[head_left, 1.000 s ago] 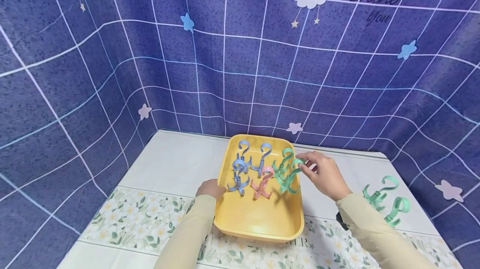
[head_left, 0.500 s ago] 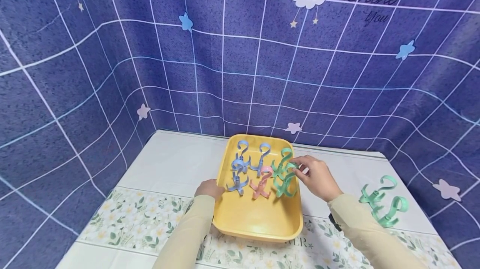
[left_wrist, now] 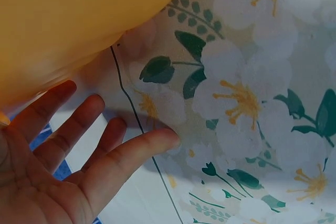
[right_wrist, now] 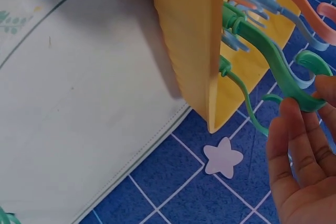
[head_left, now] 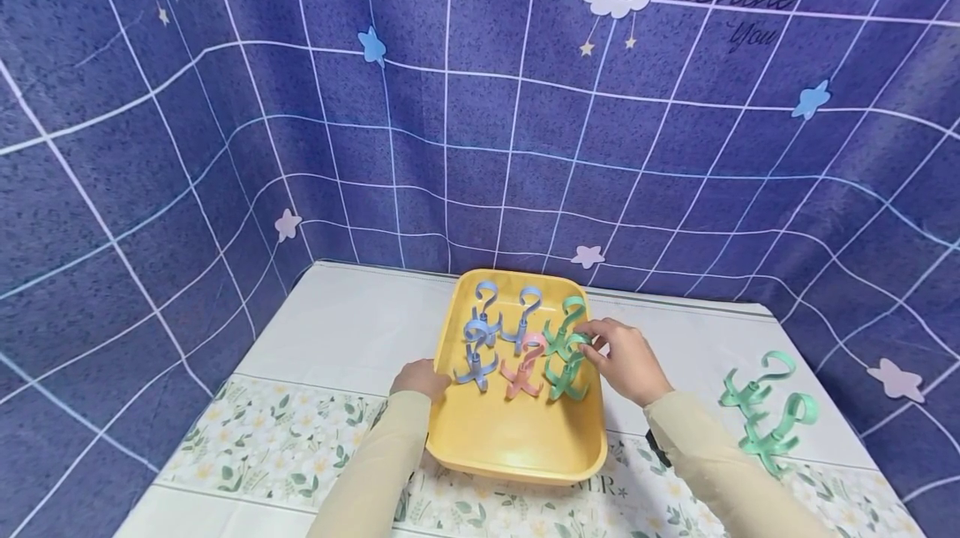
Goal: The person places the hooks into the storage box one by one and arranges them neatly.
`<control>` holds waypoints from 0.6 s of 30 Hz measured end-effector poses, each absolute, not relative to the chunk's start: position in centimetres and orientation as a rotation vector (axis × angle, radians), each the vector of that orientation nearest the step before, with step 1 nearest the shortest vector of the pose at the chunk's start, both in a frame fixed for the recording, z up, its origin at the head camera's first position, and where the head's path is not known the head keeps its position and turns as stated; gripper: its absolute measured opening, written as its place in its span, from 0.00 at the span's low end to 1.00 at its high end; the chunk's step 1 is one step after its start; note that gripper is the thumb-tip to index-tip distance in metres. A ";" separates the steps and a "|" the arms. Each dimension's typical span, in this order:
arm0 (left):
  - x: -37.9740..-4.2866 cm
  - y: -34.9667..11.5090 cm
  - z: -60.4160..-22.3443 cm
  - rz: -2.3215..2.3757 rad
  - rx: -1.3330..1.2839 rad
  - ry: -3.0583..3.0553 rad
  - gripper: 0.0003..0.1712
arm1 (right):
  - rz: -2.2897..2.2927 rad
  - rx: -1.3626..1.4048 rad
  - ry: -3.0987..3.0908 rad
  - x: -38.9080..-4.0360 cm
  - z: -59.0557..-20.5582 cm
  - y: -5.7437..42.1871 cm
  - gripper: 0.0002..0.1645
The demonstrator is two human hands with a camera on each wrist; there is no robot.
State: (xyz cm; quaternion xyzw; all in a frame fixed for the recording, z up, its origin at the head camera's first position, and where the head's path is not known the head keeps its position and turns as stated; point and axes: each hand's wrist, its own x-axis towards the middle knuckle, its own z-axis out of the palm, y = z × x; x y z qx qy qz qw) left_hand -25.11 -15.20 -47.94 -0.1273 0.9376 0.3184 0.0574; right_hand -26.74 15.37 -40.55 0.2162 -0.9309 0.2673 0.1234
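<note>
My right hand (head_left: 626,363) pinches the curled top of a green claw-footed hook (head_left: 564,379), whose feet are down in the right side of a yellow plastic tray (head_left: 517,450). Thumb and fingers meet on that green hook (right_wrist: 278,69) in the right wrist view. A second green hook (head_left: 558,339) stands just behind it. To the left are a pink hook (head_left: 522,378) and three blue hooks, the front one (head_left: 476,369) nearest the tray's left wall. My left hand (head_left: 418,379) is at that wall; the left wrist view shows its fingers (left_wrist: 79,124) extended beside the tray.
Two more green hooks, one farther back (head_left: 748,394) and one nearer (head_left: 772,442), lie on the table at the right. A blue gridded curtain (head_left: 517,146) rises behind and at both sides. A flowered band (head_left: 277,438) crosses the table cover.
My right hand has moved left and slightly down with the green hook, bringing it lower into the tray beside the pink one. The left hand stays at the tray's wall.
</note>
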 end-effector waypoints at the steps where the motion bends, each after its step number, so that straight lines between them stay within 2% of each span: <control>1: -25.1 -15.2 -48.0 0.964 -0.385 2.844 0.17 | 0.780 0.622 -2.713 -26.8 -40.7 15.3 0.13; 18: -25.3 -15.3 -48.2 1.006 -0.395 2.808 0.18 | 0.804 0.595 -2.735 -26.7 -41.1 15.5 0.13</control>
